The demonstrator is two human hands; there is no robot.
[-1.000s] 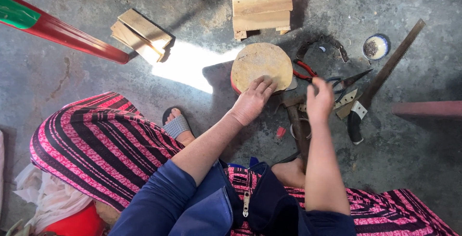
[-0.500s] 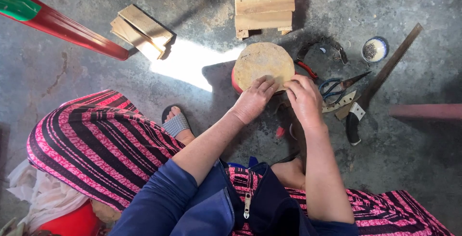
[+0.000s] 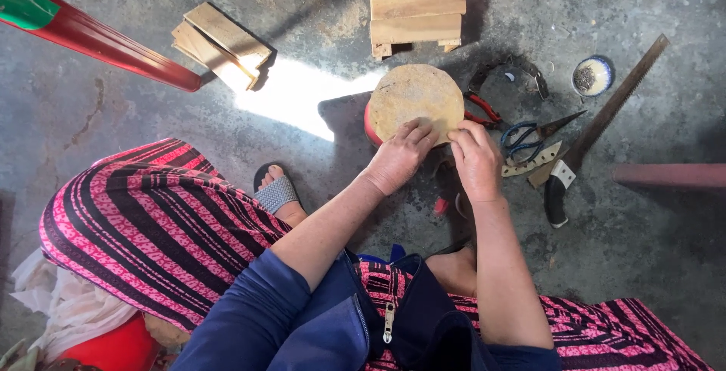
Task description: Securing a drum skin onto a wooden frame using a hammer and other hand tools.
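Observation:
A round tan disc [image 3: 414,95] with a red side stands on the concrete floor in front of me. My left hand [image 3: 399,158] grips its near edge, fingers curled over the top. My right hand [image 3: 476,163] holds the near right edge, next to the left hand. I cannot see what lies under my palms. Just right of my right hand lie blue-handled scissors [image 3: 532,135] and red-handled pliers [image 3: 481,110].
A hand saw [image 3: 614,110] with a black handle lies at the right. Nearby are a small bowl of nails [image 3: 592,76] and a red bar [image 3: 669,176]. A wooden stool [image 3: 416,4] stands behind the disc, planks [image 3: 219,44] and a red pole [image 3: 98,42] at the left. My sandalled foot [image 3: 276,191] and striped skirt [image 3: 144,220] are below.
My right hand has moved left from over the tools to the disc's near right edge. My left hand has stayed on the disc's near edge.

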